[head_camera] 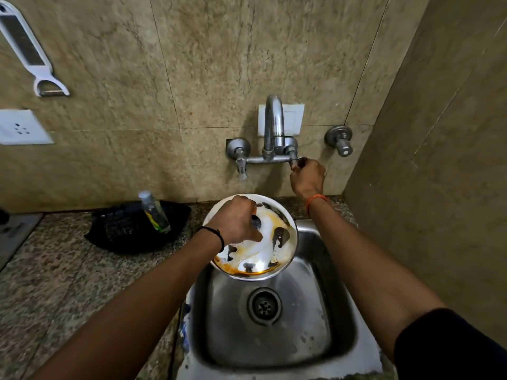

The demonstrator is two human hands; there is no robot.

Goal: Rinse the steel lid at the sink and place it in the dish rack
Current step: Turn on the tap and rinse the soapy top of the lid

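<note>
A round steel lid (267, 248) with orange-brown food stains is held over the back left part of the steel sink (323, 319). My left hand (237, 219) grips the lid by the knob at its centre; the knob is mostly hidden under my fingers. My right hand (306, 176) is closed on the right tap handle of the wall faucet (274, 127). No water is seen running from the spout. No dish rack is in view.
A black tray (126, 229) with a small clear bottle (153, 212) sits on the granite counter (55, 283) left of the sink. A second valve (340, 141) is on the wall at right. A white peeler (30, 50) and a socket (19, 127) hang on the left wall.
</note>
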